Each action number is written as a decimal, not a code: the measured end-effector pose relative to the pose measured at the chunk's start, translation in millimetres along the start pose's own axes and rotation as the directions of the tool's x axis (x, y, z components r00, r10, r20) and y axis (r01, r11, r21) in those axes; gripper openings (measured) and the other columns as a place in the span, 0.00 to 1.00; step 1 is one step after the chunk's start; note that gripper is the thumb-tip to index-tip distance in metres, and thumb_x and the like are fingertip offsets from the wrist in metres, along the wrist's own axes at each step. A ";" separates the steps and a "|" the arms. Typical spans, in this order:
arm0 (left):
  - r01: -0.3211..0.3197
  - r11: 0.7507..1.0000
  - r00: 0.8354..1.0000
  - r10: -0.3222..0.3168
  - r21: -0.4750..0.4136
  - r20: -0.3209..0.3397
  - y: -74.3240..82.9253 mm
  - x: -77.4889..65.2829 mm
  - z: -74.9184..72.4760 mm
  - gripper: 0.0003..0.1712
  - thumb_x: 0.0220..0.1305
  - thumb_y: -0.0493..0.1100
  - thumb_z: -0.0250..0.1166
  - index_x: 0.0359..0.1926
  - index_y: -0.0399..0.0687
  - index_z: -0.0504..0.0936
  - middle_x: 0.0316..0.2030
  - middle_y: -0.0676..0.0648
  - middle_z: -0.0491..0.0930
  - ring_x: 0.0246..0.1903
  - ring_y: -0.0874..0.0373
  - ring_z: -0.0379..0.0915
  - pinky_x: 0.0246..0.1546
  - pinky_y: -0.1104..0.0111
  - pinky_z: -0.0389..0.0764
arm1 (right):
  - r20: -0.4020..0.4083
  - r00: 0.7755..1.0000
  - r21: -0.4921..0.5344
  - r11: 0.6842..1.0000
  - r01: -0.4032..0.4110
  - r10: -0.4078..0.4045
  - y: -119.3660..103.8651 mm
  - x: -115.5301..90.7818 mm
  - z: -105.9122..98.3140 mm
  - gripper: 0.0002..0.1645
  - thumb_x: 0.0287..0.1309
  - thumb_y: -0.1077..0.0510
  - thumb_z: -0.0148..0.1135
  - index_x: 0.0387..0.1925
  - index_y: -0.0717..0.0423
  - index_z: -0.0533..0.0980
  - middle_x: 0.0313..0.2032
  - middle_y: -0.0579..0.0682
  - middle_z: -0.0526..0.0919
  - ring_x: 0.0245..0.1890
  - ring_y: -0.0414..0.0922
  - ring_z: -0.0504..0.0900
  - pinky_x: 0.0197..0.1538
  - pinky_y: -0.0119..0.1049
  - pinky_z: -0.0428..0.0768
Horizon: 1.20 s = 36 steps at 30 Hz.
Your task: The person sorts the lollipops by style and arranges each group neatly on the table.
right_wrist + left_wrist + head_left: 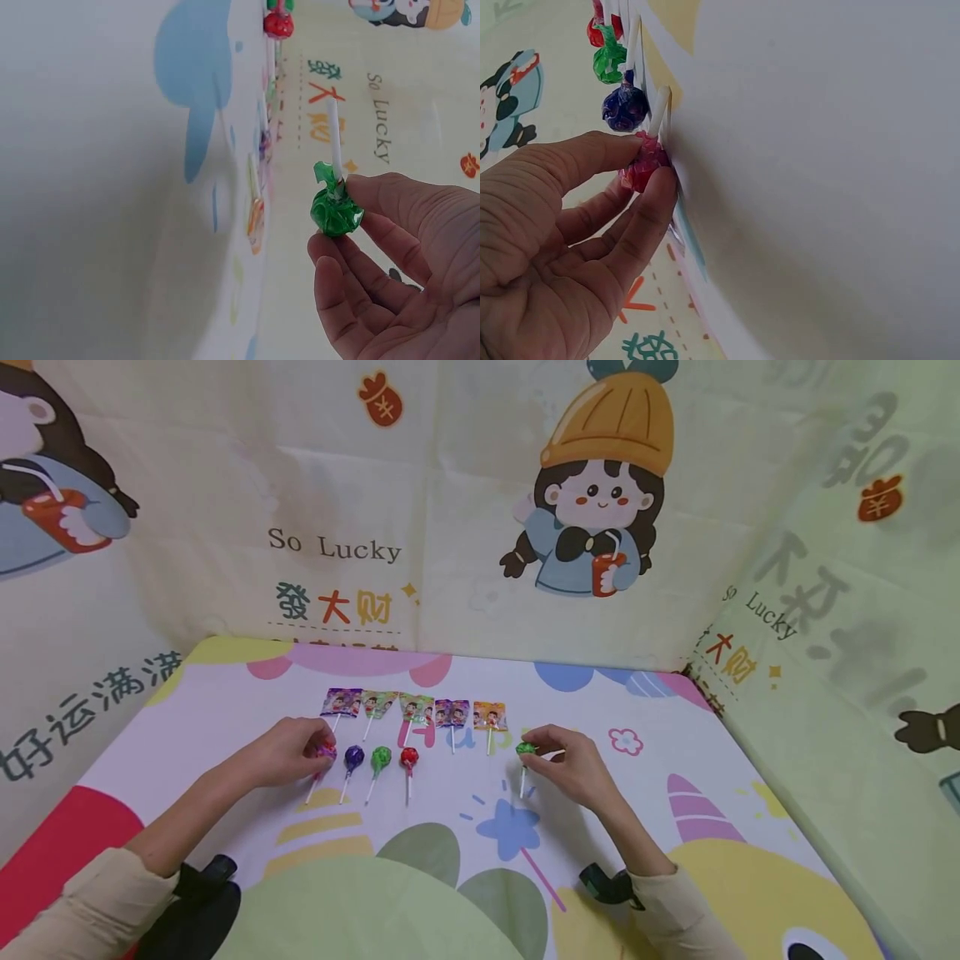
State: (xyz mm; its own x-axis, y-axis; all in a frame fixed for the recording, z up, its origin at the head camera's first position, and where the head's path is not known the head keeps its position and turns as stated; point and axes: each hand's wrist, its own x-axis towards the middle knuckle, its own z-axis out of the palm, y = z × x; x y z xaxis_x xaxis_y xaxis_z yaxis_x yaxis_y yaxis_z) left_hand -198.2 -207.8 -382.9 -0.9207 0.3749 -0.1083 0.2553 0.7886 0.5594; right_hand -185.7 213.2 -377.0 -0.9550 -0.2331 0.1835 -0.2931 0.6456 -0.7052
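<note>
My left hand (288,750) pinches a pink-wrapped lollipop (646,163) by its round head between thumb and fingers, at the left end of a row. To its right lie a dark blue lollipop (354,757), a green lollipop (381,758) and a red lollipop (408,757), sticks toward me. Farther right, my right hand (570,764) holds another green lollipop (336,210) by the head; its white stick (334,139) projects free of the fingers. The right wrist view shows this candy held up off the table.
Behind the row lie several flat-wrapped lollipops, among them a purple packet (452,713) and an orange packet (490,716) at the right end. A printed cloth covers the table (450,785). Cartoon-printed sheets (465,510) rise as walls behind and at both sides.
</note>
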 end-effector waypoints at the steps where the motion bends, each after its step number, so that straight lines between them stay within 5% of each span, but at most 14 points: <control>1: -0.007 1.000 1.000 0.007 0.002 -0.001 -0.3 0.2 -0.1 0.13 0.61 0.37 0.72 0.42 0.37 0.80 0.33 0.47 0.79 0.33 0.54 0.71 0.37 0.64 0.81 | 0.002 1.000 0.005 1.000 -0.002 0.002 -1.2 0.5 0.7 0.15 0.57 0.59 0.75 0.47 0.55 0.85 0.41 0.47 0.89 0.43 0.46 0.86 0.45 0.39 0.83; 29: 0.003 1.000 1.000 -0.003 0.018 -0.014 -1.4 1.4 1.2 0.14 0.60 0.38 0.73 0.43 0.38 0.80 0.32 0.48 0.79 0.34 0.54 0.71 0.38 0.64 0.81 | 0.082 0.994 0.070 0.995 0.071 -0.077 -30.3 24.3 31.5 0.14 0.57 0.60 0.75 0.46 0.56 0.85 0.41 0.48 0.89 0.41 0.45 0.86 0.45 0.42 0.85; 36: -0.012 1.000 1.000 0.012 0.022 -0.020 -2.5 0.5 0.0 0.14 0.59 0.38 0.74 0.42 0.37 0.80 0.32 0.48 0.79 0.33 0.54 0.71 0.38 0.63 0.81 | 0.115 0.992 0.056 0.997 0.053 -0.059 -41.4 31.5 42.4 0.14 0.58 0.59 0.74 0.47 0.56 0.85 0.41 0.47 0.88 0.42 0.44 0.86 0.44 0.34 0.84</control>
State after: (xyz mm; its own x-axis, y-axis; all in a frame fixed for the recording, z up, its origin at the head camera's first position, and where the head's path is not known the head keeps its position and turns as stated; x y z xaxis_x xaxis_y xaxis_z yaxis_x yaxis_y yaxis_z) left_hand -199.2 -209.5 -384.4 -0.9233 0.3746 -0.0852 0.2722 0.7945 0.5428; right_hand -201.7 148.3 -371.1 -0.9244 -0.3528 0.1447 -0.3401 0.5910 -0.7315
